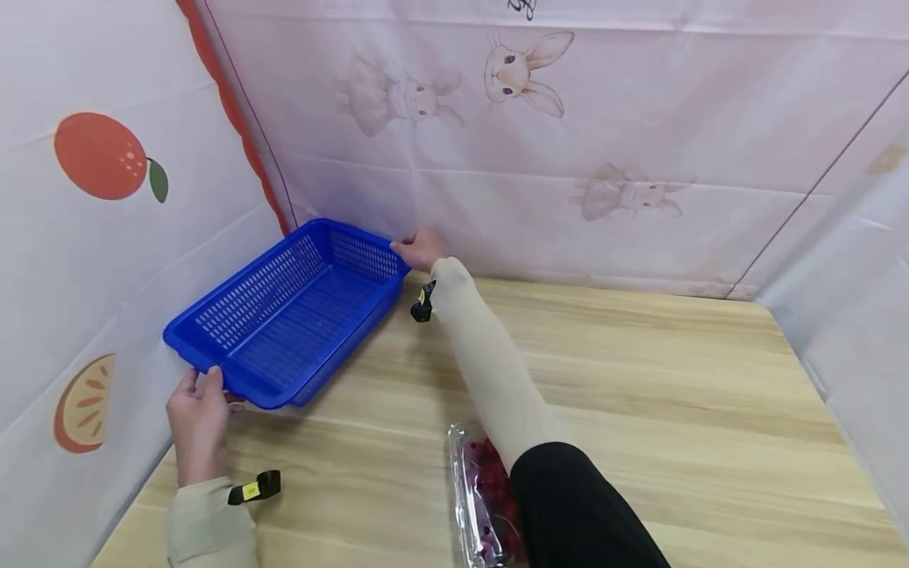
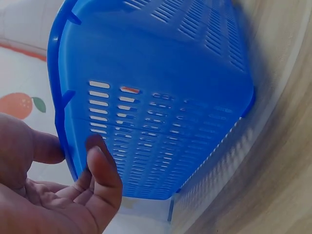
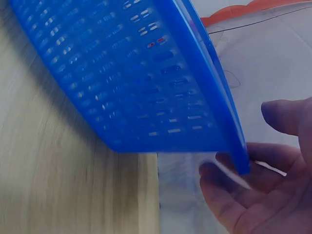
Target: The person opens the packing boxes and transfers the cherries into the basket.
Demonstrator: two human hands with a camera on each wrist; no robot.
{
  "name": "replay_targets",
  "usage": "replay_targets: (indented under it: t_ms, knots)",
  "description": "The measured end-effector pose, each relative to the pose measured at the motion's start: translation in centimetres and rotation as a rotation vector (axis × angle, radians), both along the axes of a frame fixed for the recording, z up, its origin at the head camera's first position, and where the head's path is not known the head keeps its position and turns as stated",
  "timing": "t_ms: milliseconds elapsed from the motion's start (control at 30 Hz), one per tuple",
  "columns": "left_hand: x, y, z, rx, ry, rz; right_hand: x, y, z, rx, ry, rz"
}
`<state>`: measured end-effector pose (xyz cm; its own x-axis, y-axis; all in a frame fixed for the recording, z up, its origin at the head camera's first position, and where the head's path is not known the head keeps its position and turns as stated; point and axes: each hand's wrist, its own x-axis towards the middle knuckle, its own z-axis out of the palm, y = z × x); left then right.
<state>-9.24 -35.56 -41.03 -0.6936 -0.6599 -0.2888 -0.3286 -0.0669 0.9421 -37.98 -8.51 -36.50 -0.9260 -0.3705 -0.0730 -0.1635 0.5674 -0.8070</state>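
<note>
A blue plastic basket (image 1: 298,315) with slotted sides lies lengthwise at the table's far left corner. My left hand (image 1: 200,422) grips its near end, with the thumb (image 2: 48,147) at the rim and curled fingers (image 2: 105,170) below it. At the far right corner of the basket, my right hand (image 1: 423,251) holds the rim. In the right wrist view, fingers (image 3: 224,197) curve beneath that rim while the thumb (image 3: 282,116) stands apart from it. A clear plastic box (image 1: 461,489) of dark red fruit sits near the front, partly hidden under my right sleeve.
The wood-grain table (image 1: 675,379) stretches off to the right. A pink rabbit-print sheet (image 1: 497,158) hangs along the back edge, and a white fruit-print sheet (image 1: 142,260) stands close by the basket's left side. Black bands (image 1: 422,302) circle both wrists.
</note>
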Motion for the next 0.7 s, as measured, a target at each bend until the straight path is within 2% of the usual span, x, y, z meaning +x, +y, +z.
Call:
replay_targets:
  t_ms: [167, 300, 400, 567, 700]
  knots:
    - [-0.1, 0.2, -0.2, 0.083, 0.084, 0.031, -0.7, -0.5, -0.8, -0.079, -0.015, 0.007]
    - [0.1, 0.2, 0.0, 0.11, 0.129, 0.062, -0.9, -0.7, -0.9, -0.055, -0.02, -0.012]
    - [0.2, 0.0, 0.2, 0.095, 0.141, 0.081, -0.9, -0.4, -0.8, -0.071, -0.055, -0.022]
    - [0.1, -0.3, 0.5, 0.096, 0.155, 0.079, -0.3, 0.9, -0.7, -0.184, -0.142, -0.027]
    - [-0.3, -0.1, 0.5, 0.092, 0.143, 0.068, 0.4, 2.5, -0.5, -0.209, -0.176, -0.011]
